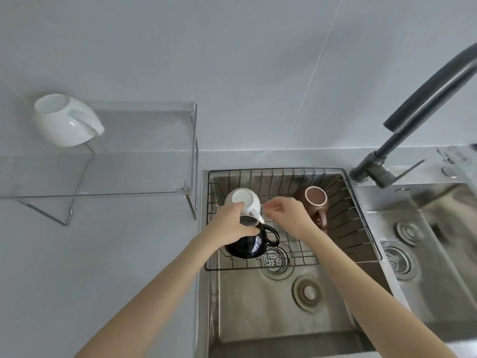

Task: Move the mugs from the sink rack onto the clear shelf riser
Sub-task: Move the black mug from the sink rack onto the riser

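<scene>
Two bare forearms enter from the bottom edge and meet over the wire sink rack (361,220) at frame centre. Left hand (229,223): fingers closed over the base of an inverted black mug (247,244), glossy, handle to the right. Right hand (286,213): fingers pinched together just right of the white mug (244,201), which is upturned with its flat base showing; contact with its handle cannot be confirmed. Brown mug (316,202), inverted, pale base ring, sits at the rack's right. Upper left: second white mug (64,120) upside down on the clear shelf riser (144,140). Dark faucet (413,120) at upper right.
</scene>
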